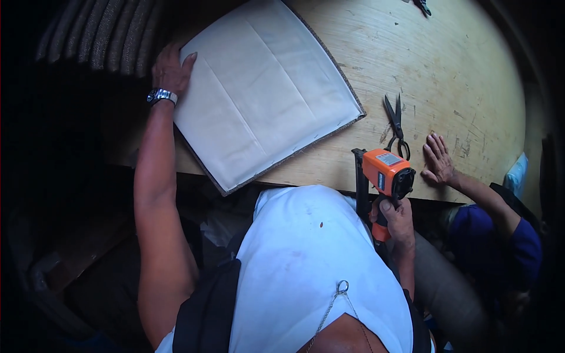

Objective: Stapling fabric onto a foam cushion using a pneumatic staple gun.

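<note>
A square panel covered in white fabric (265, 88) lies on the wooden table (447, 65), its near corner hanging over the table's edge. My left hand (170, 70), with a wristwatch on the wrist, rests flat on the panel's far left corner. My right hand (395, 219) grips the handle of an orange and black staple gun (385, 173), held upright at the table's near edge, to the right of the panel.
Black scissors (396, 125) lie on the table just beyond the staple gun. Another person's hand (438, 160), in a blue sleeve, rests on the table at the right. Stacked dark ribbed cushions (100, 35) stand at the upper left.
</note>
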A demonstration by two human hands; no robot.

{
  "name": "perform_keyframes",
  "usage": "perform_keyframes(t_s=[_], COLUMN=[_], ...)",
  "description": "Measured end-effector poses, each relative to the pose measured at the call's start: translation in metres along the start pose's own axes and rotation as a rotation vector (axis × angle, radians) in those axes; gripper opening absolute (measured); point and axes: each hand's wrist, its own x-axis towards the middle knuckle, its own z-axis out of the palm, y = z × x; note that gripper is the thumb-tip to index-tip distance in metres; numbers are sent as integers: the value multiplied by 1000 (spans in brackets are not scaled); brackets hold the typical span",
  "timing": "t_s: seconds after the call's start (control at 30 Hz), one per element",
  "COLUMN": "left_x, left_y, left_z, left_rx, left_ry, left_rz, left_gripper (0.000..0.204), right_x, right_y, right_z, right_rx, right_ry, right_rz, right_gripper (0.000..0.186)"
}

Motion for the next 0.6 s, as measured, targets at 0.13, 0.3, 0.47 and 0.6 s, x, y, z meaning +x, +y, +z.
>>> perform_keyframes(t_s=[0.13,0.3,0.47,0.6], left_x=[-7,-12,-15,-81], left_y=[-27,-17,-11,31], left_z=[7,14,2,-1], left_rx=[-173,-116,-134,-243], left_ry=[-200,-102,-217,-65], left_rz=[-41,-67,-219,-358], left_gripper=[49,46,54,59], right_x=[21,58,107,127], right_y=[-18,-42,-67,-88], right_z=[24,44,21,-20], right_rx=[-93,-212,-282,-183], right_ry=[-21,-71,81,185], right_rz=[184,224,42,-81], right_gripper=[40,42,42,45])
